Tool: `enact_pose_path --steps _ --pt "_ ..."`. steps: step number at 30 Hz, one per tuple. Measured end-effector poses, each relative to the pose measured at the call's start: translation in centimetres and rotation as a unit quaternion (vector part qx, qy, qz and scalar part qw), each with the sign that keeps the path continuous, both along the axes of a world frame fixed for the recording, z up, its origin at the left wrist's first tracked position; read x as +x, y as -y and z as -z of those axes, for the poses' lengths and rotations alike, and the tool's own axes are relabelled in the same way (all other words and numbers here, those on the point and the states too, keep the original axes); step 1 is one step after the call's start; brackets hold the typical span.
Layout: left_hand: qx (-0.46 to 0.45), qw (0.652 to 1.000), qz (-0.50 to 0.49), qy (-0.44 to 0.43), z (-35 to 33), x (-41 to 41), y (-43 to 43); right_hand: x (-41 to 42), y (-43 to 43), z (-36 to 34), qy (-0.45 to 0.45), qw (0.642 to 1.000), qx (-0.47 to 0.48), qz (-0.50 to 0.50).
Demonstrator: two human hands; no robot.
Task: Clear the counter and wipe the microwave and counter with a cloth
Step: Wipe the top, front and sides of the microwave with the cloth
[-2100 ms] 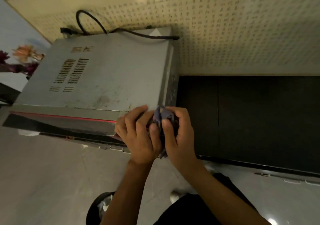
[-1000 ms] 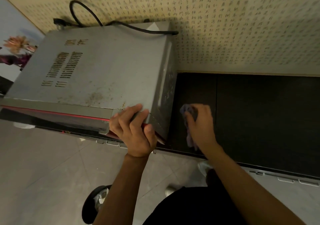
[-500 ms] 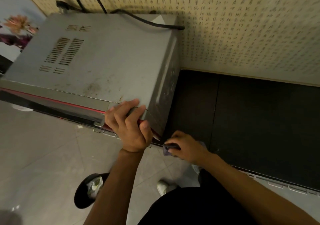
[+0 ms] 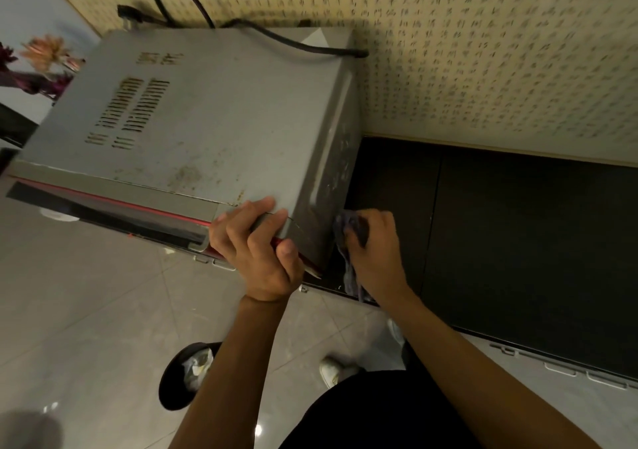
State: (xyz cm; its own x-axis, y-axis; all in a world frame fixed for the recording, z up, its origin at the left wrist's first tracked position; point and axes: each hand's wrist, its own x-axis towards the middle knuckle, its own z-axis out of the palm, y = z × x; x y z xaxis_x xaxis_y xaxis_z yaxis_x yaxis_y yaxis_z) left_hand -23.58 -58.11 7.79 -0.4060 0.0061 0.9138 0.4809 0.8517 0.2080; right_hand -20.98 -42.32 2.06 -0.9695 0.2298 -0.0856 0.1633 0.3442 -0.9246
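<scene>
Grey metal, stained near its front edge, the microwave (image 4: 207,120) sits at the left end of the dark surface (image 4: 518,241). The left hand (image 4: 257,248) curls over its front right corner, fingers on top and thumb on the front face (a bracing hold, I judge). The right hand (image 4: 374,251) clutches a purple cloth (image 4: 346,225), bunched against the right side panel, low near the front. The step looks like wiping that side. Next the cloth needs firm strokes along the panel, then across the stained top and the surface.

A black bin (image 4: 171,391) holding crumpled paper stands on the grey tiled floor (image 4: 86,310); dried flowers (image 4: 45,53) sit left, beside the script-patterned wall (image 4: 483,51).
</scene>
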Motion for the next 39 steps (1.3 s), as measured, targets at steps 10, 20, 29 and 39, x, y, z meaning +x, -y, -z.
enact_pose_path --steps 10,20,29,39 --pt "0.003 1.0 -0.001 -0.012 0.2 -0.2 0.1 1.2 -3.2 3.8 0.136 0.941 0.131 -0.28" --pt "0.0 1.0 -0.003 -0.013 0.1 -0.2 -0.1 -0.5 0.0 -2.5 -0.146 0.984 -0.101 -0.004" --pt "0.002 1.0 0.002 -0.013 -0.4 0.0 -0.4 0.3 2.5 0.2 -0.015 0.984 -0.175 0.041" --pt "0.005 1.0 0.0 -0.013 -0.5 0.0 -0.4 -1.1 3.4 -1.7 -0.079 0.965 -0.238 0.073"
